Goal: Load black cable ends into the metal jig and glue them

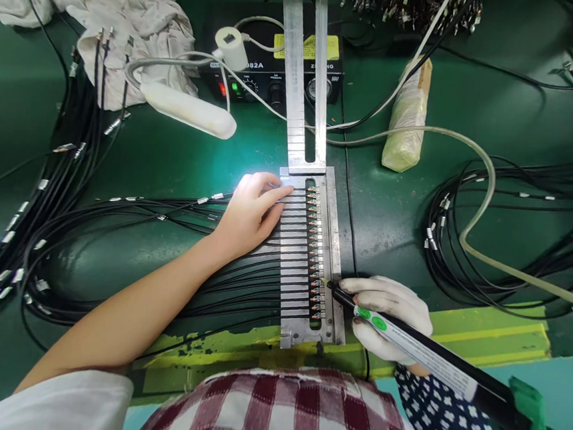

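My left hand (251,212), bare, lies with fingers stretched flat on the black cables where they enter a metal slotted fixture (336,246). A row of small connector tips (315,258) sits in the fixture's slot. My right hand (388,314), in a white glove, grips a black and white dispensing syringe pen (429,355). The pen's needle tip touches the connector row near its lower end. A green fitting (531,404) caps the pen's rear and a hose leaves from it.
Black cable bundles (55,221) spread left and more loop at the right (489,246). A black dispenser controller (273,73) sits behind the fixture, beside a white lamp (190,109), crumpled cloth (118,13) and a wrapped block (408,118). Yellow tape (497,334) marks the table's near edge.
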Available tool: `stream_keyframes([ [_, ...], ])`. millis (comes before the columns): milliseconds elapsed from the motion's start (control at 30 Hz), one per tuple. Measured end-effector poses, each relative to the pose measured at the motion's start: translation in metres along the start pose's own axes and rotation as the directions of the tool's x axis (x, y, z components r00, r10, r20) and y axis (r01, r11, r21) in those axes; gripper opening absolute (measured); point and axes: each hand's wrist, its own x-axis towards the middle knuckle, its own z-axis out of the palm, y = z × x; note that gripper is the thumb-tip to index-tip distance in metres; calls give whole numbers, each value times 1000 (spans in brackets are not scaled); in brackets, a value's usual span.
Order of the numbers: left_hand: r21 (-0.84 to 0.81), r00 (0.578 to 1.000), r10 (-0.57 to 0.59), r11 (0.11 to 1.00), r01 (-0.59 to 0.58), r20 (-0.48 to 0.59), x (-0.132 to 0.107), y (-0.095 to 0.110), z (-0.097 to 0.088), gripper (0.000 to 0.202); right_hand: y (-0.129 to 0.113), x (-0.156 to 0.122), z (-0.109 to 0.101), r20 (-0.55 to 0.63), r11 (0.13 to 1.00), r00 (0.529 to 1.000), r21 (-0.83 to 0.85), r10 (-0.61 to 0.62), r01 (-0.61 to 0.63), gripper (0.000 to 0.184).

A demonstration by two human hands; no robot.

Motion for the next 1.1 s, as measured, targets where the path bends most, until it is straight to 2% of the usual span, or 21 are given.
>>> stream_keyframes([
  [267, 0, 1000, 12, 1000, -12, 0, 0, -1, 0, 33, -2, 4, 0, 9, 1000, 1000, 2, 19, -19, 22],
  [600, 14, 1000, 23, 1000, -23, -9, 0, 0, 0, 32, -10, -3, -6, -35, 999, 999, -33, -40, 39, 22],
  [833, 21, 1000, 15, 1000, -15, -8, 0, -1, 0, 33, -11, -12, -2, 14, 1000, 1000, -27, -7, 7, 23],
  [1100, 25, 1000, 17, 1000, -17, -15, 0, 1, 0, 32, -10, -6, -1, 15, 1000, 1000, -20, -1, 2, 23],
])
